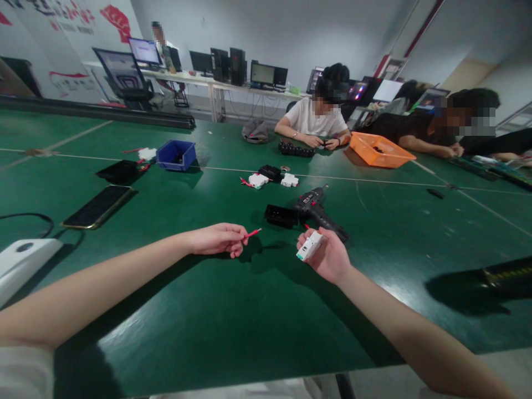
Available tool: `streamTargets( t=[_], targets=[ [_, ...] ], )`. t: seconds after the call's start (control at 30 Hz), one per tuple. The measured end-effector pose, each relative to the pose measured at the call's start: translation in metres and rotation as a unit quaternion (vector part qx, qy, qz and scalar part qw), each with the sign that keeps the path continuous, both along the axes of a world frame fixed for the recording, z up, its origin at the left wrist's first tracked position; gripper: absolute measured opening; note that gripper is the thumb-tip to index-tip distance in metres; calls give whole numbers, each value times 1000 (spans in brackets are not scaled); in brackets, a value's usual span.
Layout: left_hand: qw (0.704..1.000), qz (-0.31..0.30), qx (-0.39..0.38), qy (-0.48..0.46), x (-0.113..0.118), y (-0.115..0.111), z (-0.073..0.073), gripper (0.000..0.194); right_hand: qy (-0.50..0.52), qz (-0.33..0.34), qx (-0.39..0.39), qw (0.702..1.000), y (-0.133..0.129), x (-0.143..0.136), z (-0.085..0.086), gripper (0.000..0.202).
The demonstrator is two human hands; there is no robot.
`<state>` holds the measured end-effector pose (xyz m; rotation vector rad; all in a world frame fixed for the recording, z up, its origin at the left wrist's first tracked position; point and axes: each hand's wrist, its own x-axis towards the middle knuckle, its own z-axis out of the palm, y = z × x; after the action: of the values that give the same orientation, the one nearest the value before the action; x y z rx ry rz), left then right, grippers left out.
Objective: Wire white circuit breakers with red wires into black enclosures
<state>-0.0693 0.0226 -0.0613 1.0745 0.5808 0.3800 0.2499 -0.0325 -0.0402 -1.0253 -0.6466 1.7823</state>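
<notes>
Between the fingertips of my left hand (224, 239) is a short red wire (252, 234), its bare end pointing right. My right hand (330, 255) is closed around a white circuit breaker (310, 246) with a green mark at its lower end. A bit of red shows just above that breaker. Beyond my right hand lies a black cordless screwdriver (318, 210), and a small open black box (281, 215) touches or nearly touches its left side. Farther off, two white breakers (258, 180) lie beside a black part (270, 172), one with red wire attached.
A blue bin (176, 155), a black tray (118, 172) and a phone (98, 206) are on the left of the green table (233, 327). An orange bin (380, 149) stands at the far right, near two people. A dark cylindrical object (509, 278) lies at the right edge.
</notes>
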Motion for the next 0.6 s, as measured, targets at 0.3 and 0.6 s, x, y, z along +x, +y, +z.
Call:
streamTargets(
  t=[0.3, 0.6],
  targets=[
    [1000, 15, -14, 6, 1, 1, 3, 12, 21, 13, 19, 1000, 1, 2, -8, 24],
    [1000, 2, 17, 11, 1, -1, 2, 20, 22, 1, -9, 1000, 2, 0, -5, 24]
  ],
)
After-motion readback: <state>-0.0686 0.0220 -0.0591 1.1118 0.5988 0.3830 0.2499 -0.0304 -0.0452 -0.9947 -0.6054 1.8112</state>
